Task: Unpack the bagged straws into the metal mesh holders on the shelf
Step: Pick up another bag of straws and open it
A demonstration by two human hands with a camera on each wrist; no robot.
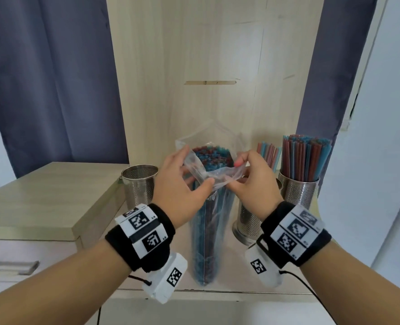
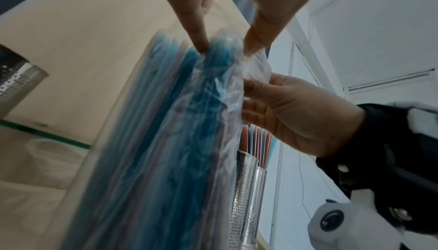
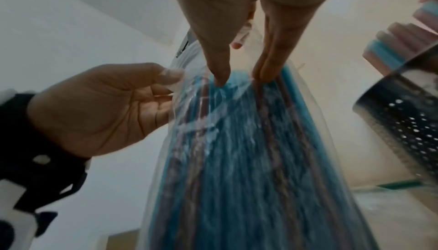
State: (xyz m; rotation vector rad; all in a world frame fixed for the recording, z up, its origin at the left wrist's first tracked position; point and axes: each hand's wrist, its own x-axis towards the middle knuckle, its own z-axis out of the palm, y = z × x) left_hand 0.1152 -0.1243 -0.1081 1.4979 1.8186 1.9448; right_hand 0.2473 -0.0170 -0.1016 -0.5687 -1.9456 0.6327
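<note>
A clear plastic bag [image 1: 204, 233] packed with blue and red straws [image 1: 209, 156] stands upright on the shelf, its mouth pulled open. My left hand [image 1: 182, 178] pinches the near-left edge of the bag's mouth. My right hand [image 1: 248, 177] pinches the near-right edge, and the film is stretched between them. In the left wrist view my left fingers [image 2: 196, 35] press the film against the straws [image 2: 166, 151], with the right hand [image 2: 291, 113] beside them. The right wrist view shows the same bag [image 3: 237, 160] from below.
An empty perforated metal holder [image 1: 139, 184] stands left of the bag. Two holders stand right: a near one [image 1: 248, 221] and a far one [image 1: 298, 190] full of straws. A raised wooden top [image 1: 41, 198] lies left, curtains [image 1: 41, 78] behind.
</note>
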